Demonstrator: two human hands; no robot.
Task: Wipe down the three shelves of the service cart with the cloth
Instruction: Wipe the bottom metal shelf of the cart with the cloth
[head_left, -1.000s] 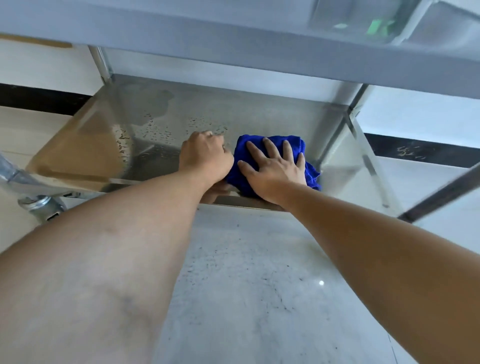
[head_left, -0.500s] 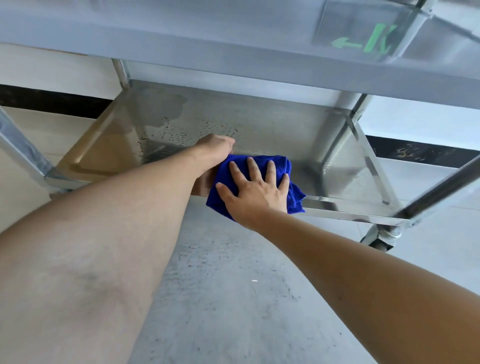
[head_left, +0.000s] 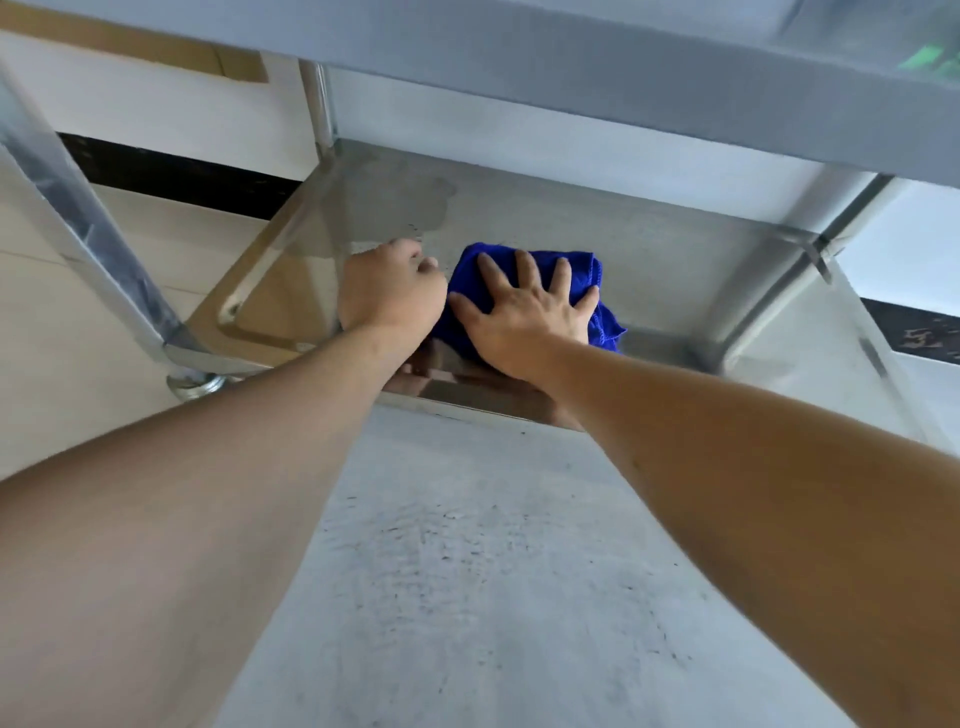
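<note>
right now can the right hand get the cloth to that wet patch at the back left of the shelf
Probably yes. The right hand lies flat on the cloth, and the shelf between it and the wet patch is bare. Only the left hand, fisted beside the cloth, partly crowds that path.

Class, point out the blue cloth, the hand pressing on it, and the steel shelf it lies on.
Blue cloth (head_left: 584, 270): head view, far right corner.
Right hand (head_left: 524, 317): head view, back of hand.
Steel shelf (head_left: 675, 260): head view, bare surface right of cloth.
</note>
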